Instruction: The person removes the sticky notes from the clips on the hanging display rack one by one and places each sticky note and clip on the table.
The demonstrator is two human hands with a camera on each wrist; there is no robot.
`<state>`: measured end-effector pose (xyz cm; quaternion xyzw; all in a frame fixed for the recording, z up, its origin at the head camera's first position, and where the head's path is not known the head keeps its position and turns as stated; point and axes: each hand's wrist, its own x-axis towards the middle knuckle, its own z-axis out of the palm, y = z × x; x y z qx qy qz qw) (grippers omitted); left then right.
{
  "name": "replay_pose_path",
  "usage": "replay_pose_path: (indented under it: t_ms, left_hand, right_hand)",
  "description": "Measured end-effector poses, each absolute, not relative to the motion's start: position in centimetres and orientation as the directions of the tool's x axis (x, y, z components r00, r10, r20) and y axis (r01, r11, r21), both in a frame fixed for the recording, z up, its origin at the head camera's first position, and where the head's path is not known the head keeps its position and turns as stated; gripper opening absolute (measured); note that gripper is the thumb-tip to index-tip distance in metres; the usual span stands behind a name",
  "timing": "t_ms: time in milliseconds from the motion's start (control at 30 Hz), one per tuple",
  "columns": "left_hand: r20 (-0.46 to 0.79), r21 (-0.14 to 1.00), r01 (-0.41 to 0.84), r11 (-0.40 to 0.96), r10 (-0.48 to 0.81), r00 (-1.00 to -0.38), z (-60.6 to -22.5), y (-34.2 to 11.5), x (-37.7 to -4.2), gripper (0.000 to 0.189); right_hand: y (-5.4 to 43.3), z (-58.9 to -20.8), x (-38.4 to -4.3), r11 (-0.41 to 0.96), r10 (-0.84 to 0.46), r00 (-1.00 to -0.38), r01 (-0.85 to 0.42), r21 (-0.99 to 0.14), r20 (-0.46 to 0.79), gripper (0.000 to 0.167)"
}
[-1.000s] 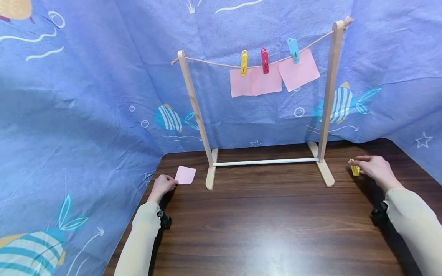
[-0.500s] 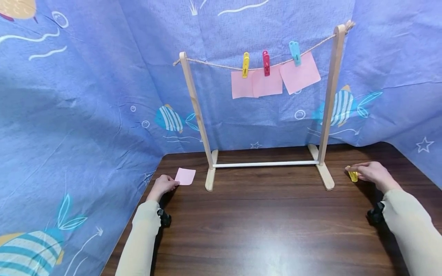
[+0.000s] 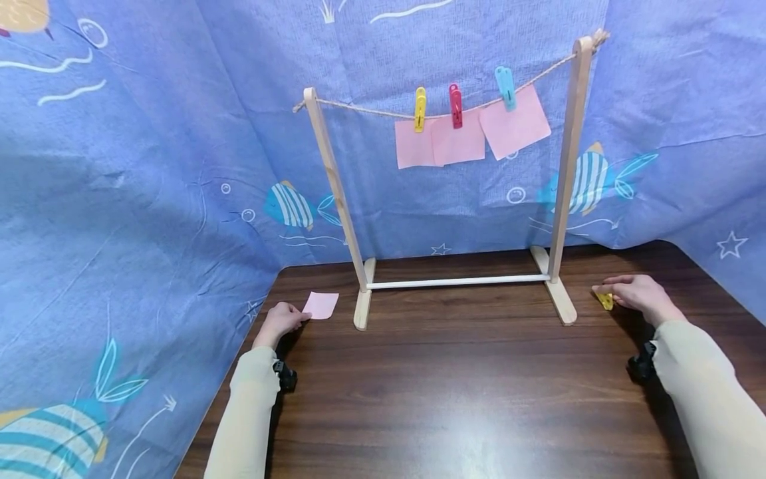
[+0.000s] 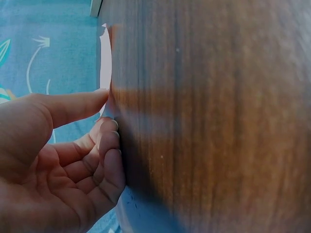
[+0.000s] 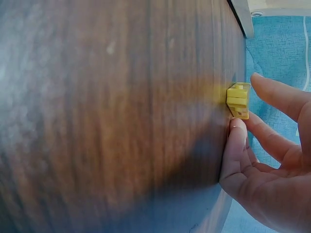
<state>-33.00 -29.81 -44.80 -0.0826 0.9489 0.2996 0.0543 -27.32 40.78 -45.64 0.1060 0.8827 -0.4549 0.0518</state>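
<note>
In the head view my left hand is at the table's left side, pinching the near left corner of a square pink paper sheet. The left wrist view has the thumb on one face of the sheet and curled fingers below. Out on the right, past the rack, my right hand holds a yellow clothespin by its fingertips, low over the table. Up close in the right wrist view, the clothespin sits between the thumb tip and the fingers, at the wood surface.
A wooden rack with a white crossbar stands at the back of the brown table. From its rope hang three pink sheets under yellow, red and blue clothespins. A blue printed cloth encloses the back and left.
My right hand has shifted slightly left with the yellow clothespin, which has tipped from upright to slanted. My left hand keeps its place at the paper sheet. The head view has wobbled slightly.
</note>
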Motion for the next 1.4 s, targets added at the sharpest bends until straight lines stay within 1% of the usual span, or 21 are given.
replay_pose_path:
  t_ms: [200, 400, 667, 1033, 1200, 1400]
  left_hand:
    - [-0.167, 0.544, -0.187, 0.818, -0.112, -0.980, -44.3, -29.7, -33.1, 0.034]
    - [-0.149, 0.533, -0.159, 0.831, -0.093, -0.984, -43.5, -30.1, -33.4, 0.034]
    - [-0.150, 0.521, -0.157, 0.839, -0.092, -0.984, -44.1, -30.6, -33.4, 0.035]
    - [-0.116, 0.489, -0.130, 0.863, -0.083, -0.990, -44.5, -30.2, -33.3, 0.039]
    - [-0.137, 0.454, -0.110, 0.884, -0.052, -0.989, -44.7, -29.9, -33.2, 0.040]
    - [-0.123, 0.453, -0.113, 0.884, -0.064, -0.990, -44.4, -29.5, -33.2, 0.041]
  right_hand:
    - [41.1, -45.6, -27.3, 0.542, 0.112, -0.973, 0.229, -0.808, -0.200, 0.071]
    - [41.4, -45.2, -27.6, 0.491, 0.062, -0.972, 0.227, -0.841, -0.226, 0.074]
    - [41.4, -44.9, -28.0, 0.504, 0.085, -0.962, 0.267, -0.821, -0.261, 0.080]
    - [41.7, -44.9, -27.9, 0.500, 0.083, -0.962, 0.267, -0.824, -0.261, 0.080]
    - [41.8, -45.4, -27.6, 0.495, 0.090, -0.958, 0.280, -0.823, -0.272, 0.079]
    - [41.9, -45.6, -27.5, 0.497, 0.087, -0.968, 0.247, -0.832, -0.235, 0.079]
